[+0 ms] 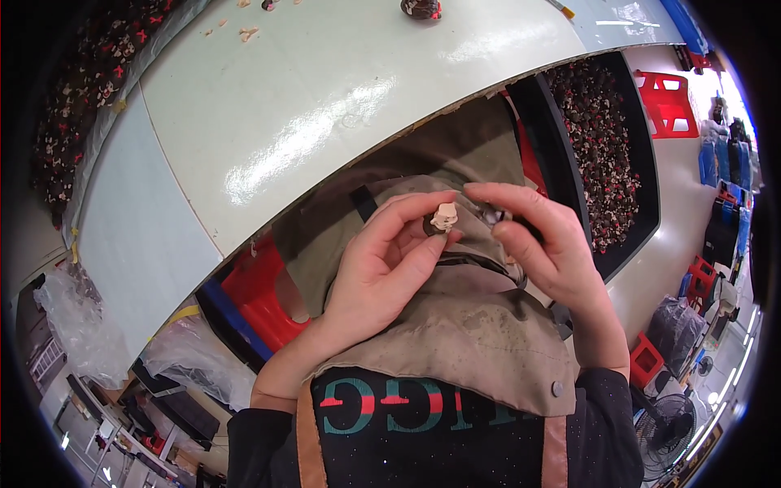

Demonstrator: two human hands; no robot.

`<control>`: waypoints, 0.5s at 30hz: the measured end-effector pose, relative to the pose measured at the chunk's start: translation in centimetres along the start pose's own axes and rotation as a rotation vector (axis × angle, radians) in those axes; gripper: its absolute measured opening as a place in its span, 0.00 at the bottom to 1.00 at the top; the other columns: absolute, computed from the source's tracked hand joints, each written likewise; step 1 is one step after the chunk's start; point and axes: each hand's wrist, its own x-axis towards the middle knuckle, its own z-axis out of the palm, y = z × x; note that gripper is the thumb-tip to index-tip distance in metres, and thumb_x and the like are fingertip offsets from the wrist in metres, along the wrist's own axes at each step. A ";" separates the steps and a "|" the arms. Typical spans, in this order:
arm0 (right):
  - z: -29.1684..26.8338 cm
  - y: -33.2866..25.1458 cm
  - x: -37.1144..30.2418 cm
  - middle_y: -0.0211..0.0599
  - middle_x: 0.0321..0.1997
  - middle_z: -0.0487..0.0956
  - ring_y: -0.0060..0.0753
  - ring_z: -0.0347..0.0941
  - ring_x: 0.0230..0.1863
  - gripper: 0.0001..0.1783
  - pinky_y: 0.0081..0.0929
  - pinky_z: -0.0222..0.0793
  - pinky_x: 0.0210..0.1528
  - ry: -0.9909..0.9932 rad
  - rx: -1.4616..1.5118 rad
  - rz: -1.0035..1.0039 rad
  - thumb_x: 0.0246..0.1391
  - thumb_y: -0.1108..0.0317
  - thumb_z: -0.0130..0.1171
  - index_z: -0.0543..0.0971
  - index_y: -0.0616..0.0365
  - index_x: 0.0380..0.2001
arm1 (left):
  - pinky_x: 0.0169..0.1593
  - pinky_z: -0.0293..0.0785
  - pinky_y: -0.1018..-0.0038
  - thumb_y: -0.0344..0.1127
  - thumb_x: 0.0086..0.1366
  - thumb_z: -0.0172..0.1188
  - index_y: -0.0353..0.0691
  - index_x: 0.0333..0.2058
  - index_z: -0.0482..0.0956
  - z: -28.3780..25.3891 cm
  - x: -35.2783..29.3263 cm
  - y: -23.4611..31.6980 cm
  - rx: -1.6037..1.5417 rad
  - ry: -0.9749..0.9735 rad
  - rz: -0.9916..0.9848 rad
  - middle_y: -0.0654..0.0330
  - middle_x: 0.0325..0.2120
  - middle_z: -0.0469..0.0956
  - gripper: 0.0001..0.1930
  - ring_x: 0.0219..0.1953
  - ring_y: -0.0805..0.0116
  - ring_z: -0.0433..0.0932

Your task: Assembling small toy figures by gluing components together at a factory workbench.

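Over my apron-covered lap, my left hand (399, 252) pinches a small cream-and-brown piece (443, 218) between thumb and fingers. The cream part faces up and a dark brown part shows beside it; it looks like a small moulded figure, but its exact kind I cannot make out. Just to the right, my right hand (541, 240) has its thumb and index finger curled round a small dark, shiny object (493, 216). That object is partly hidden by the fingers and too small to name. The two hands are close together, with a narrow gap between them.
A white table (325, 89) curves across ahead, bearing cream scraps (249, 34), a brown-and-red piece (421, 9) and a brush (561, 9). To the right stands a black bin (647, 163) of small brown, cream and red pieces. A similar heap (89, 89) lies far left.
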 end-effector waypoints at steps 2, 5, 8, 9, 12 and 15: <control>0.3 0.1 -0.2 0.41 0.44 0.79 0.31 0.76 0.44 0.19 0.24 0.69 0.46 -0.016 0.014 -0.001 0.55 0.72 0.54 0.73 0.61 0.52 | 0.55 0.68 0.76 0.19 0.64 0.49 0.34 0.55 0.65 0.0 0.2 -0.4 0.022 0.007 0.060 0.59 0.50 0.65 0.20 0.51 0.71 0.72; 1.2 0.2 -0.2 0.41 0.48 0.78 0.34 0.76 0.46 0.20 0.26 0.69 0.48 0.010 0.060 -0.069 0.54 0.71 0.56 0.73 0.62 0.51 | 0.54 0.69 0.77 0.17 0.62 0.50 0.33 0.53 0.67 -0.2 0.3 -0.6 0.103 0.008 0.141 0.59 0.50 0.65 0.19 0.51 0.71 0.72; 1.2 0.1 -0.1 0.41 0.47 0.78 0.35 0.76 0.46 0.20 0.27 0.69 0.48 -0.027 0.042 -0.069 0.54 0.71 0.56 0.73 0.62 0.51 | 0.53 0.71 0.78 0.18 0.62 0.52 0.33 0.51 0.68 -0.2 0.3 -0.6 0.177 0.063 0.149 0.59 0.49 0.65 0.18 0.50 0.71 0.73; 1.2 0.0 -0.1 0.41 0.47 0.78 0.35 0.76 0.46 0.20 0.27 0.69 0.48 -0.027 0.042 -0.069 0.54 0.71 0.56 0.73 0.62 0.51 | 0.52 0.71 0.77 0.17 0.61 0.53 0.34 0.51 0.68 -0.2 0.3 -0.6 0.214 0.074 0.171 0.58 0.48 0.67 0.19 0.49 0.70 0.73; 1.4 0.1 0.0 0.42 0.47 0.78 0.35 0.76 0.46 0.19 0.27 0.69 0.48 -0.017 0.075 -0.067 0.54 0.71 0.56 0.73 0.62 0.50 | 0.50 0.72 0.76 0.15 0.59 0.54 0.35 0.50 0.69 -0.2 0.4 -0.7 0.266 0.089 0.208 0.58 0.47 0.68 0.20 0.48 0.70 0.73; 1.4 0.2 0.0 0.42 0.46 0.79 0.35 0.76 0.45 0.19 0.27 0.70 0.47 -0.004 0.045 -0.083 0.54 0.71 0.56 0.74 0.62 0.50 | 0.50 0.72 0.77 0.15 0.58 0.55 0.36 0.49 0.69 -0.3 0.3 -0.7 0.307 0.094 0.236 0.58 0.47 0.68 0.20 0.48 0.70 0.73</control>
